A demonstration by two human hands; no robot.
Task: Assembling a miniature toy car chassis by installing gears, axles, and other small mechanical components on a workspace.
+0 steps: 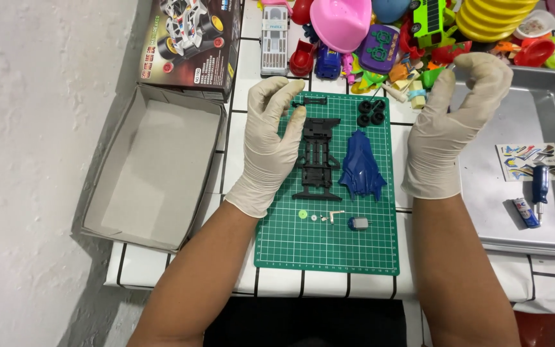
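Note:
Both my hands wear pale latex gloves. My left hand (270,144) hovers flat over the left part of a green cutting mat (329,247), fingers apart, its edge beside a black toy-car chassis (317,159). My right hand (452,125) is raised right of the mat with fingers curled and apart, holding nothing. On the mat lie a blue car body shell (360,167), several black wheels (372,112), a small grey motor (358,223), a green gear (302,214) and tiny metal parts (327,217).
An open cardboard box (149,170) and its printed lid (191,45) lie at the left. A metal tray (521,212) at the right holds a sticker sheet (530,160), a blue screwdriver (539,186) and small batteries. Colourful plastic toys (380,32) crowd the back.

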